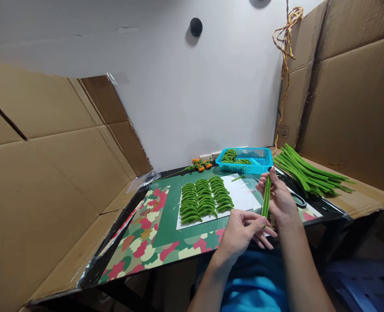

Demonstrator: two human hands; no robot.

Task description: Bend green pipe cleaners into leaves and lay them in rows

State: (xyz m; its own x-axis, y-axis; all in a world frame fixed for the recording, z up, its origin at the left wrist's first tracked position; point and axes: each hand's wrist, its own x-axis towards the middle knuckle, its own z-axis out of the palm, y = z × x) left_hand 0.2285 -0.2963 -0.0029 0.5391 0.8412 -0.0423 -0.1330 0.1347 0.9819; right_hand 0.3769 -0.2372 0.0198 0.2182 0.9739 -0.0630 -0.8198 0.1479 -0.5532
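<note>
Over the table's front edge, my left hand (242,229) pinches the lower end of a green pipe cleaner (267,197) between thumb and fingers. The upper end is gripped by the thumb and fingers of my right hand (281,199). The fuzzy stem runs nearly upright between them and looks folded or doubled. Left of my hands, a white sheet (240,197) bears three columns of short curved green pipe-cleaner pieces (206,199). One loose green piece (237,178) lies near the sheet's top edge.
Behind stands a blue plastic basket (259,164) partly filled with green pieces. Long green stems (308,171) lie in a bundle at right, near black scissors handles (298,200). Orange flowers (200,164) lie at the back. Cardboard walls (58,147) flank the table; a cord (285,82) hangs at right.
</note>
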